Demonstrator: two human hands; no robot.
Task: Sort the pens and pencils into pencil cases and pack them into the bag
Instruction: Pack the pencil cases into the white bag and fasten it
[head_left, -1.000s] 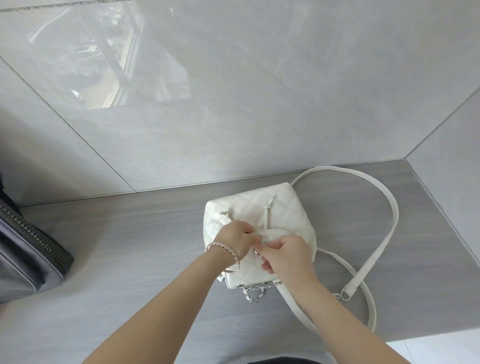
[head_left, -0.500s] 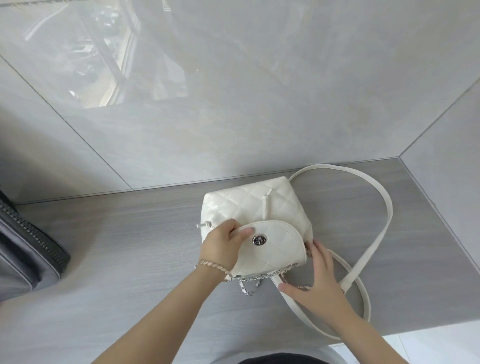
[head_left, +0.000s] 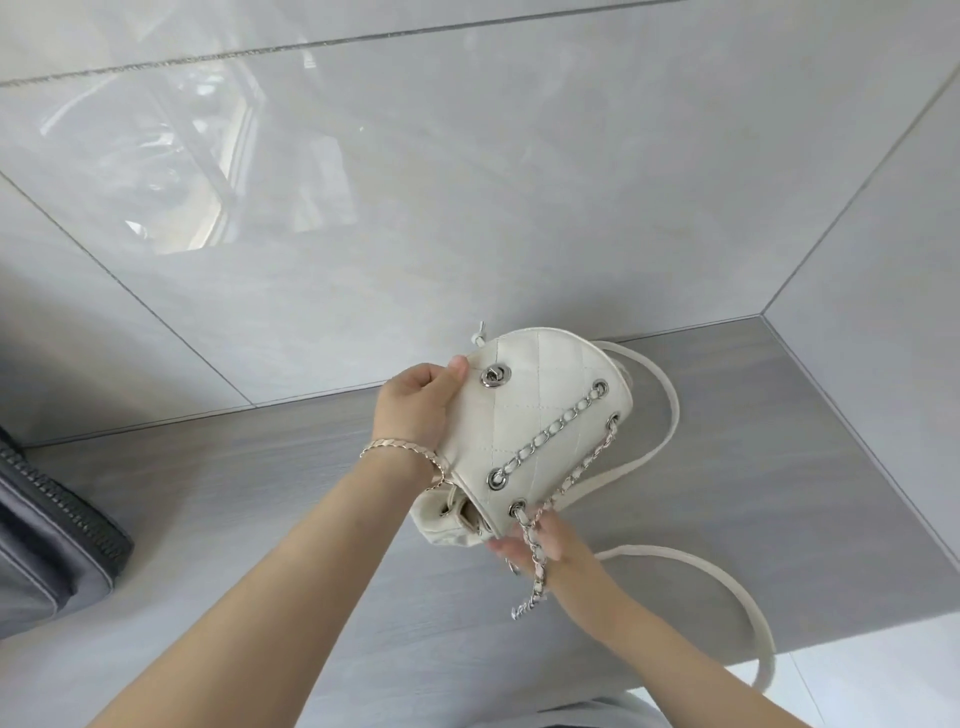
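Note:
A small white quilted bag (head_left: 524, 415) with a silver chain and a snap stud is lifted off the grey table (head_left: 260, 499). Its flap is turned up toward me, showing the inner side. My left hand (head_left: 415, 410) grips the flap's left edge, thumb on top near the snap. My right hand (head_left: 540, 545) is under the bag's near lower corner, fingers partly hidden, with the chain draped over it. The white strap (head_left: 727, 582) loops on the table to the right. No pens, pencils or pencil cases show.
A dark grey zipped bag (head_left: 47, 540) lies at the left edge of the table. Glossy tiled walls rise behind and to the right. The table's near right edge drops to a pale floor (head_left: 857, 675).
The bag lay on the table with its flap closed and both hands at its sides. Now it is raised and the flap is swung up and open by my left hand.

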